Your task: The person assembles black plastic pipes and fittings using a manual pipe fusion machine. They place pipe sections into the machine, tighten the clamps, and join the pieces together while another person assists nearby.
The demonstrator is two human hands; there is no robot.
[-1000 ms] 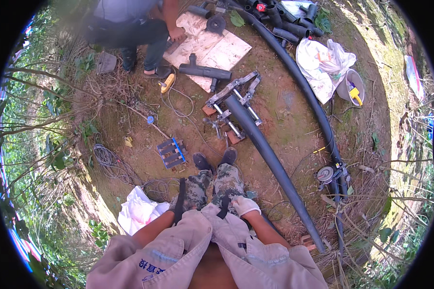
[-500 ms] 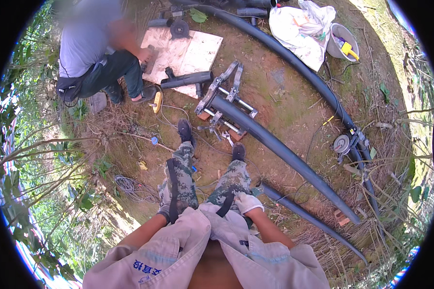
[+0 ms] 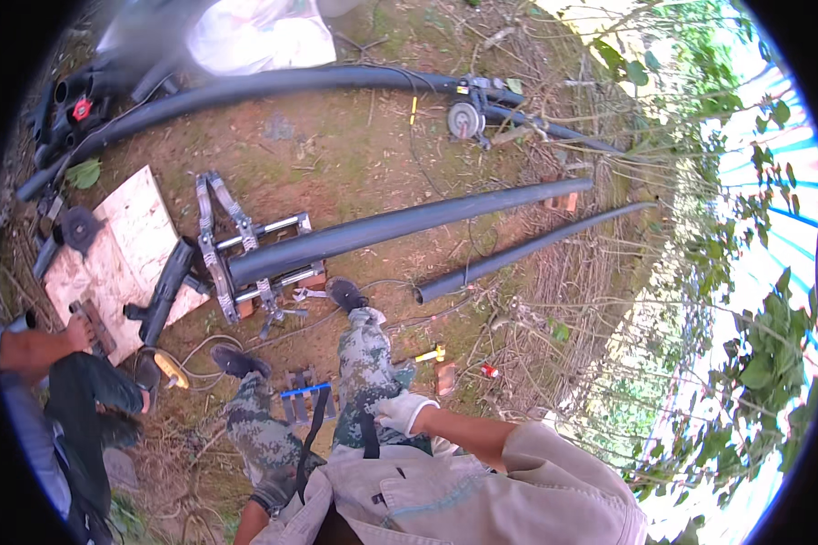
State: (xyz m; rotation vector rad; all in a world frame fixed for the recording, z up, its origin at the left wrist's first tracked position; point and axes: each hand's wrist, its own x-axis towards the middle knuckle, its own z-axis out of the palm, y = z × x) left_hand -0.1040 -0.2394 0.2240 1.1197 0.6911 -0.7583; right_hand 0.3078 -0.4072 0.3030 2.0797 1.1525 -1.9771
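Observation:
My right hand (image 3: 404, 411), in a white glove, rests on my right thigh beside a dark strap, its fingers laid over the camouflage trousers and holding nothing I can see. My left hand (image 3: 276, 495), in a dark grey glove, is by my left thigh, with its fingers mostly hidden. Ahead of my shoes, a metal pipe clamp frame (image 3: 216, 238) grips the near end of a thick black pipe (image 3: 382, 229). A wrench (image 3: 309, 293) lies by the frame. Between my legs are dark metal pieces with a blue strip (image 3: 305, 391).
A person (image 3: 29, 350) crouches at left, one hand on a dark tool over a board (image 3: 123, 245). Black tee fitting (image 3: 165, 295), yellow power strip (image 3: 171, 370) and cables lie nearby. A thinner pipe (image 3: 527, 252), angle grinder (image 3: 466, 118), long curved pipe (image 3: 273, 84) and brick (image 3: 445, 378) lie around.
My view has swung to the right, so the co-worker and clamp frame now sit further left. My feet have shifted, and my right hand still rests on my thigh.

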